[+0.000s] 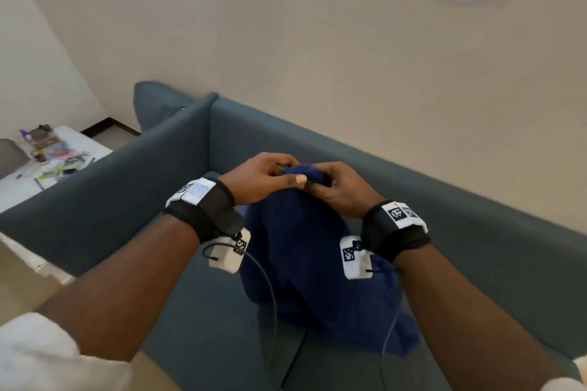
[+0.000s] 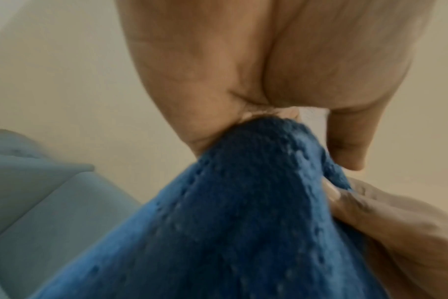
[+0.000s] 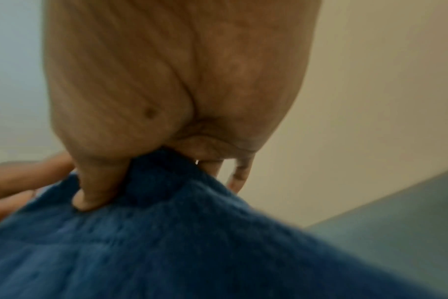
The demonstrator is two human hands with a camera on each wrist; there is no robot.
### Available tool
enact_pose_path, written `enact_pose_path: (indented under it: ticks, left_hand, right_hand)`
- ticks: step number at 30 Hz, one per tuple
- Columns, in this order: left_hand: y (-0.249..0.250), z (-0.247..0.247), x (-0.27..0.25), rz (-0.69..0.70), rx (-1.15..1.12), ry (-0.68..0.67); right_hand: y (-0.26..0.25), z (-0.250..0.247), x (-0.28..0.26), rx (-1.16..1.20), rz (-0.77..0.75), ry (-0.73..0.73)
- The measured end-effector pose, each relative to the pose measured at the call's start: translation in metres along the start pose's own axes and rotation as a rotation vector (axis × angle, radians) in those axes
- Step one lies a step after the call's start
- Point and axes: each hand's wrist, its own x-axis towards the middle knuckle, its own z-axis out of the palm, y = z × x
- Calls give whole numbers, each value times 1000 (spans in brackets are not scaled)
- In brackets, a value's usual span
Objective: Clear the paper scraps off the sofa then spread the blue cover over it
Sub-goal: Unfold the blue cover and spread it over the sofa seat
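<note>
Cover: dark blue, soft knitted fabric cover (image 1: pixel 311 251), bunched. Its top is lifted above the seat of the grey-teal upholstered sofa (image 1: pixel 476 232), and the lower folds trail down onto the seat cushion.
Left hand: the left hand (image 1: pixel 263 179) pinches the top of the bunch, thumb on the near face, fingers curled behind.
Right hand: the right hand (image 1: pixel 341 192) pinches the same top edge, just beside the left. Whether the two touch can't be told.
Step (judged): finding an edge before opening the cover out. No paper scraps show on the visible seat.
Handling (judged): limp and light, with no stiffness, so it will sag and fold on itself. The knit is grippy rather than slippery. It isn't fragile, but the open stitches could snag on fingers or on the thin wrist cable (image 1: pixel 270 282).
Where to hold (judged): along one hem, with the hands sliding apart to two corners. A hold on the middle of the bunch won't spread it.
Hidden: hem and corners are lost in the folds, so the cover's full size is unknown. The forearms block part of the seat. The sofa's right end and front are cut off.
Hard to read: both wrist views are blurred and mostly show palm and cloth, so the fingertips are unclear.
Side: a white table with colourful clutter (image 1: pixel 47 155) stands beyond the left armrest. Its items are too small to name.
</note>
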Motion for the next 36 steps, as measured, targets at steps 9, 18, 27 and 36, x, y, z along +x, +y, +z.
enact_pose_path:
  ticks: [9,18,27,36]
  left_hand:
    - [-74,-65,-38,-241,115,-124]
    - [-105,-165,1,-75,118,351]
    - [-46,-203,34,93,-489,123]
    - [-37,-104,63,275,2,139]
  right_hand:
    - [-77,-30,69,-53,-182,223]
    - [-148,-112,98,-181,-202,467]
    - [-110,-135,88,-394,-46,624]
    - [-51,-16,96,-244,-90,221]
